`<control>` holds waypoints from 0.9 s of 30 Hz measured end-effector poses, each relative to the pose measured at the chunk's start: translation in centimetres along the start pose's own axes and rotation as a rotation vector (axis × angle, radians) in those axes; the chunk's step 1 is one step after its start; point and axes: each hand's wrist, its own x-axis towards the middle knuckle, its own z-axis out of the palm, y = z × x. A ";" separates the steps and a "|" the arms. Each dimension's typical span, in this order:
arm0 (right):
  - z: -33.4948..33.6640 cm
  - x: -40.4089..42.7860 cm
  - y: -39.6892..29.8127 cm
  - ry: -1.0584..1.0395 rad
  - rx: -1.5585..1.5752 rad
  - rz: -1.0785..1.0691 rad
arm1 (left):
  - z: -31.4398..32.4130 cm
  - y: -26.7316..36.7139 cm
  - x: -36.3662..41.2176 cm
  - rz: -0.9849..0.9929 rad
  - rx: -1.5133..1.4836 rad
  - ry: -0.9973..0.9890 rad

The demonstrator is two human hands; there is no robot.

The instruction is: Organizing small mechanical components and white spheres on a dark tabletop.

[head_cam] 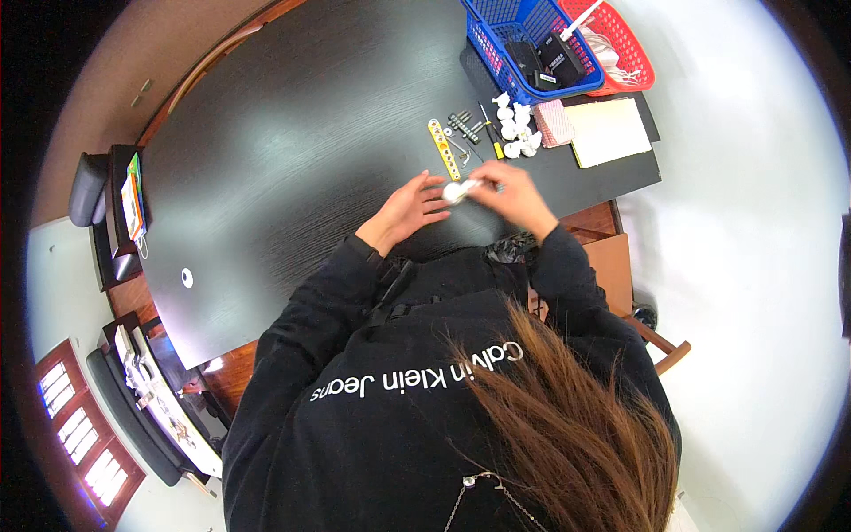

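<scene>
Between the fingers of my right hand is a small white bundle with a twisted end, held a little above the near part of the dark table. My left hand is open, fingers apart, close beside the bundle; whether its fingertips touch it I cannot tell. Just beyond my hands lies a yellow strip with a row of holes. To its right are several small metal bits, a screwdriver with a yellow and black handle and a cluster of similar white bundles.
A pink patterned pad and a stack of pale yellow paper lie near the table's right edge. Behind them stand a blue plastic basket holding black devices and a red basket with white cables. A white oval sticker is at the left.
</scene>
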 end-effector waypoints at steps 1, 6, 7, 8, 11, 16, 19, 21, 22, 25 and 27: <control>-1.4 0.0 0.6 0.083 -0.035 0.008 | -0.4 0.2 -0.3 0.008 0.008 0.045; -7.3 1.0 4.7 0.550 -0.129 0.200 | -3.1 0.5 -1.4 0.041 -0.003 0.092; -8.1 1.5 5.1 0.575 -0.138 0.248 | -3.5 0.6 -1.9 0.043 -0.001 0.089; -8.6 1.8 7.1 0.620 -0.191 0.194 | -3.8 0.8 -2.4 0.056 -0.013 0.112; -8.4 2.7 9.5 0.649 -0.221 0.267 | -5.5 0.9 -3.2 0.087 -0.040 0.146; -7.7 3.0 12.3 0.586 -0.374 0.344 | -6.6 1.1 -4.6 0.075 -0.054 0.107; -7.2 3.4 12.7 0.587 -0.554 0.324 | -5.9 0.9 -4.6 0.079 -0.012 0.108; -6.9 3.5 12.2 0.551 -0.563 0.349 | -5.2 1.1 -4.4 0.069 -0.012 0.104; -6.8 3.4 11.7 0.549 -0.563 0.348 | -4.7 1.2 -4.3 0.064 0.011 0.097; -6.5 3.0 9.1 0.691 -0.617 0.227 | -4.2 1.2 -4.0 0.055 0.043 0.085; -6.1 2.8 7.1 0.727 -0.613 0.111 | -4.2 1.2 -3.7 0.052 0.053 0.083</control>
